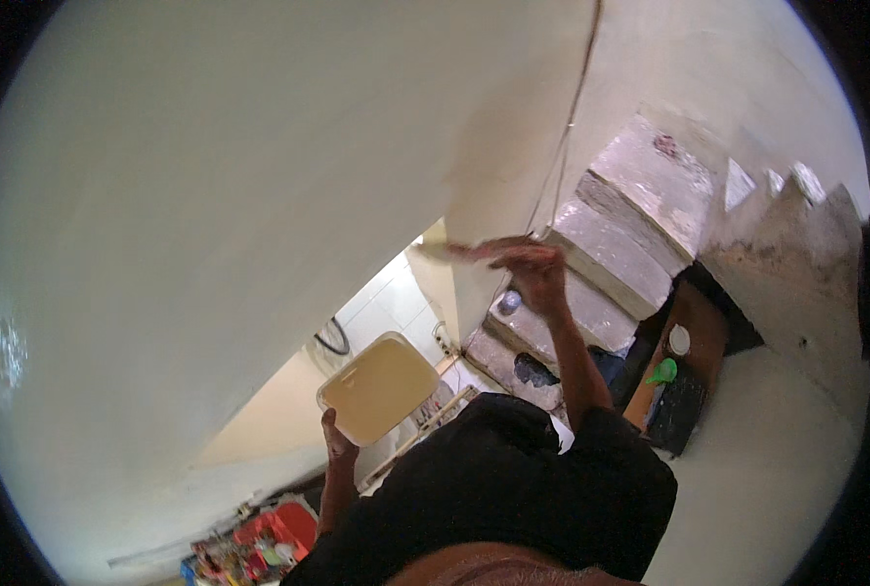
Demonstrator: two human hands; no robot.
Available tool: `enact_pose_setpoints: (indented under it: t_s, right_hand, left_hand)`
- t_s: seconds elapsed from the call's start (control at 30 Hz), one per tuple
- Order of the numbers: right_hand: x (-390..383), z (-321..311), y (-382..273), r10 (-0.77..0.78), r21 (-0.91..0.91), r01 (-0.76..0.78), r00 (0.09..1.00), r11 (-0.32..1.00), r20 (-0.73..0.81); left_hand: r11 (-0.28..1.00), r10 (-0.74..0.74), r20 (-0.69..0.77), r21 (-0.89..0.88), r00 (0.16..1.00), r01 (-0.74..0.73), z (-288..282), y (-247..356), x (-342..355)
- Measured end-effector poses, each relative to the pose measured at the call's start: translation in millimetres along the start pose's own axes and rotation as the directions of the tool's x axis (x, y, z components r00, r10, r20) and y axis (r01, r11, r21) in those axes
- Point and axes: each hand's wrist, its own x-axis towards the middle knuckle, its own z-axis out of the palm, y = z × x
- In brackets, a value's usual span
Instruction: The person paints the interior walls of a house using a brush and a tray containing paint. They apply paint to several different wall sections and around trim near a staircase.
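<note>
My left hand point(339, 438) grips one end of a rounded rectangular tub point(376, 389), which shows a smooth cream surface inside, probably liquid. Raised toward the sloping cream wall point(239, 176), my right hand point(537, 266) has its fingers closed on a brush-like tool point(466, 251), blurred at its far end. The tool lies near the lower edge of the slope, where it turns to a vertical corner. Whether its tip touches the surface, I cannot tell.
Rough concrete steps point(640, 186) rise at the right, beside hanging cables point(572, 127). A brown shelf point(703, 342) below them holds a green object point(662, 371) and a white round item point(679, 340). Red and colourful clutter point(274, 527) sits at lower left. White tiles point(396, 298) show beyond the opening.
</note>
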Motion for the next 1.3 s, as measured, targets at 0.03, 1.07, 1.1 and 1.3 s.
enact_pose_setpoints:
  t_s: [0.03, 1.07, 1.1, 1.3]
  right_hand:
    - [-3.6, 8.3, -14.7, 0.037, -0.029, -0.034, 0.995, 0.999, 0.091]
    - [-63.4, 70.7, -21.4, -0.027, -0.483, 0.451, 0.752, 0.750, 0.659]
    - [-68.6, 73.3, -18.9, -0.024, -0.481, 0.449, 0.749, 0.753, 0.662]
    - [-57.7, 71.4, -34.5, -0.063, -0.466, 0.493, 0.734, 0.735, 0.677]
  left_hand:
    - [1.000, -0.002, 0.031, 0.010, 1.000, 0.001, 2.8, -1.9, 8.2]
    - [0.961, 0.016, 0.305, 0.257, 0.952, -0.099, 130.4, -6.0, 46.1]
    - [0.963, 0.033, 0.264, 0.248, 0.964, -0.101, 132.0, -4.6, 43.5]
    - [0.981, -0.015, 0.218, 0.190, 0.976, -0.028, 126.2, -7.3, 40.5]
